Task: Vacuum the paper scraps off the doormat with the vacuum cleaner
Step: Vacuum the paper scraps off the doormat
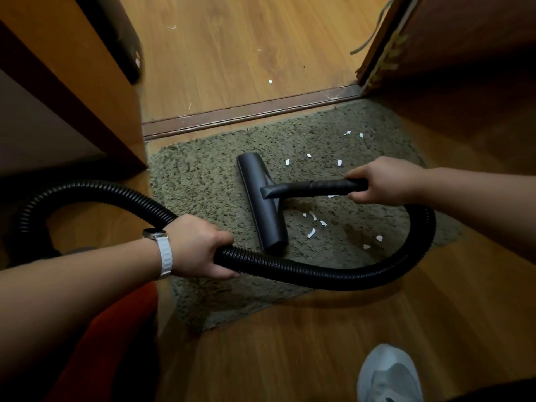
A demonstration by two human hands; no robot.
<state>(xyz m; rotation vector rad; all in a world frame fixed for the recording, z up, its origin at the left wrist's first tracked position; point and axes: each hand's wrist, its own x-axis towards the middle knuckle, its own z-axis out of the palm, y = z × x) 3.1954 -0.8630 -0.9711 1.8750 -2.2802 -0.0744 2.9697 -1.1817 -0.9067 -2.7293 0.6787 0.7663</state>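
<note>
Gripping the black tube [324,187] near its back end, your right hand [377,184] has its fingers curled fully around it, with the wrist coming in from the right. The tube runs left to the flat nozzle [261,198], which lies pressed on the green doormat [197,181] with its long side running away from you, roughly in the middle of the mat.

Your left hand [200,246] is closed around the ribbed black hose [290,268], thumb on top and fingers wrapped beneath, holding it just above the mat's near edge. A white-strapped watch [161,248] sits on that wrist. From your left hand the hose loops right, around and up to your right hand; the other way it arcs off to the left into shadow.

White paper scraps [311,232] lie on the mat to the right of the nozzle, some near its close end and more toward the far right corner. A few specks sit beyond the threshold strip [246,114] on the wooden floor [232,53]. A grey shoe [388,375] shows at the bottom right.
</note>
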